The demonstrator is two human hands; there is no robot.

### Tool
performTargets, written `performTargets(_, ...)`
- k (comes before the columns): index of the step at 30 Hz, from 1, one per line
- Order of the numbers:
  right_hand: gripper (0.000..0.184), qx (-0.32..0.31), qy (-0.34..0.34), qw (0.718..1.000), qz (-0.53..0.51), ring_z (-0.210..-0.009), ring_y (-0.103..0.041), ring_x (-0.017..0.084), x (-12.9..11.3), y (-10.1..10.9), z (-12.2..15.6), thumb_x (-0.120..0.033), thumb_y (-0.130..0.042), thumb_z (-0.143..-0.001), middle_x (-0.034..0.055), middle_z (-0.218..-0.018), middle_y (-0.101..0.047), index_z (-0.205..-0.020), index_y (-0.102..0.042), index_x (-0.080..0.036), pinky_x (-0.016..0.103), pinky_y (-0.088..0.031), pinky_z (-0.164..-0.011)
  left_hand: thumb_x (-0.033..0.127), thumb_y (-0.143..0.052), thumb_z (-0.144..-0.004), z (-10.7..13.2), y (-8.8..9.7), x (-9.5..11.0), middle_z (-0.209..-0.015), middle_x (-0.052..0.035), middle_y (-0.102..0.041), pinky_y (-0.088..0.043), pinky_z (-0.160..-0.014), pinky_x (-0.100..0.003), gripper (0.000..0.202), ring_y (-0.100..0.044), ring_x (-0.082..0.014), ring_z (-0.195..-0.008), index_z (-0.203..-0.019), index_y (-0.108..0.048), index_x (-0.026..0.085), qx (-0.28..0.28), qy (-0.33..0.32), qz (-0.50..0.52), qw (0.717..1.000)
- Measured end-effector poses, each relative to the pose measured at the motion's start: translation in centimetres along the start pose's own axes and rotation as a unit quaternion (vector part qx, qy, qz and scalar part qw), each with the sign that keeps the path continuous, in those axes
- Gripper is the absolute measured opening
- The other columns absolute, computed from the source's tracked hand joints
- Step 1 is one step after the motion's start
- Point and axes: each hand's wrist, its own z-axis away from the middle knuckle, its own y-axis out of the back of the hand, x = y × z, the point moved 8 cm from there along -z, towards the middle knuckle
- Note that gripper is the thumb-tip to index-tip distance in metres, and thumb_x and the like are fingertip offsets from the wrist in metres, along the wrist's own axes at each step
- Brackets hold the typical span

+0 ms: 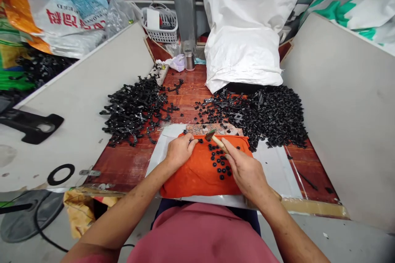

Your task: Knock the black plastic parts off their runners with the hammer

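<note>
Black heaps [274, 117] beyond hammer [216, 139], orange cloth [194, 176]

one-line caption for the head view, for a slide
Hammer in right hand, black part in left hand, over an orange cloth strewn with small black parts.

Single view, from a camera worn on my head. It faces forward and steeply down, over my chest and forearms, onto the worktop [129, 164]. My left grip [180, 150] and right grip [247, 172] sit close to the lens, low in the middle of the frame. The far end, with a white sack [243, 49], fills the top. Pale side boards [339, 111] close both edges.
</note>
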Motion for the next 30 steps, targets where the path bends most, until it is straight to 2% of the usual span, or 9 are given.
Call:
performTargets(6,0.057,-0.078,-0.017,0.988,0.132,-0.072,-0.073,0.021,-0.8,-2.0,-1.5,-0.027,-0.043,-0.107,0.0053,-0.093,-0.077,-0.163,-0.035,-0.033,0.028,-0.056,-0.064,0.042,-0.048,-0.103,-0.2,-0.3,-0.3,-0.095,-0.01,-0.076,-0.04,-0.072,-0.031,0.028,-0.07,-0.0256,-0.087,-0.102,-0.067,0.021,-0.014,0.005,-0.006,1.0)
performTargets(10,0.058,-0.037,0.0,0.991,0.129,-0.078,-0.073,0.019,-1.3,-1.6,-1.5,-0.027,-0.037,-0.109,0.0077,-0.101,-0.076,-0.165,-0.027,-0.031,0.026,-0.054,-0.067,0.043,-0.048,-0.103,-0.2,-0.5,-0.1,-0.092,-0.0095,-0.075,-0.041,-0.072,-0.031,0.028,-0.07,-0.0255,-0.086,-0.102,-0.066,0.022,-0.013,0.003,-0.012,1.0)
performTargets(15,0.059,-0.099,-0.004,0.978,0.185,-0.07,-0.073,0.022,-1.4,-3.1,-1.5,-0.025,-0.044,-0.106,0.0053,-0.089,-0.075,-0.163,-0.031,-0.033,0.027,-0.052,-0.06,0.043,-0.04,-0.104,-0.5,0.0,-0.2,-0.095,-0.01,-0.076,-0.044,-0.075,-0.031,0.034,-0.07,-0.026,-0.088,-0.107,-0.067,0.022,-0.053,-0.013,-0.011,0.998)
performTargets(17,0.06,-0.098,0.002,0.977,0.19,-0.072,-0.073,0.021,-1.4,-3.2,-1.7,-0.025,-0.044,-0.106,0.0055,-0.09,-0.075,-0.163,-0.03,-0.034,0.027,-0.052,-0.062,0.041,-0.036,-0.106,-0.7,1.4,-0.7,-0.105,-0.0091,-0.076,-0.046,-0.08,-0.032,0.036,-0.07,-0.0256,-0.094,-0.117,-0.067,0.025,-0.065,-0.049,0.011,0.997)
performTargets(20,0.057,-0.089,0.007,0.979,0.185,-0.074,-0.073,0.022,-1.1,-3.1,-2.0,-0.029,-0.043,-0.107,0.006,-0.092,-0.076,-0.162,-0.032,-0.034,0.027,-0.052,-0.062,0.034,-0.04,-0.104,-1.3,5.6,-2.0,-0.118,-0.0077,-0.073,-0.047,-0.091,-0.033,0.037,-0.066,-0.0251,-0.108,-0.129,-0.066,0.029,0.0,-0.096,0.006,0.995)
performTargets(22,0.055,-0.087,0.007,0.979,0.182,-0.074,-0.073,0.022,-0.7,-3.0,-2.1,-0.033,-0.042,-0.108,0.006,-0.092,-0.076,-0.162,-0.034,-0.036,0.028,-0.051,-0.062,0.025,-0.046,-0.099,-1.7,7.6,-1.9,-0.121,-0.0081,-0.07,-0.045,-0.101,-0.036,0.036,-0.061,-0.0256,-0.116,-0.125,-0.07,0.029,0.016,-0.159,-0.001,0.987)
performTargets(26,0.055,-0.078,0.015,0.982,0.174,-0.072,-0.072,0.022,-0.2,-3.0,-2.3,-0.034,-0.042,-0.107,0.0052,-0.089,-0.076,-0.161,-0.035,-0.037,0.027,-0.051,-0.061,0.014,-0.057,-0.087,-2.3,7.4,0.1,-0.128,-0.0052,-0.067,-0.041,-0.112,-0.038,0.034,-0.057,-0.0239,-0.126,-0.106,-0.079,0.033,-0.113,-0.304,0.06,0.944)
performTargets(28,0.054,-0.068,0.02,0.983,0.17,-0.071,-0.073,0.022,-0.2,-2.9,-2.3,-0.033,-0.042,-0.107,0.0047,-0.087,-0.076,-0.161,-0.036,-0.037,0.027,-0.051,-0.061,0.013,-0.06,-0.083,-3.0,6.9,0.5,-0.122,-0.0038,-0.07,-0.044,-0.108,-0.034,0.033,-0.061,-0.0228,-0.121,-0.101,-0.079,0.034,-0.156,-0.307,0.076,0.936)
performTargets(30,0.054,-0.063,0.019,0.983,0.171,-0.071,-0.073,0.022,-0.2,-2.9,-2.3,-0.033,-0.042,-0.107,0.004,-0.086,-0.076,-0.161,-0.037,-0.037,0.027,-0.051,-0.06,0.014,-0.061,-0.082,-4.1,7.0,-0.3,-0.106,-0.0046,-0.072,-0.048,-0.095,-0.033,0.028,-0.066,-0.0237,-0.107,-0.096,-0.078,0.031,-0.131,-0.244,0.051,0.96)
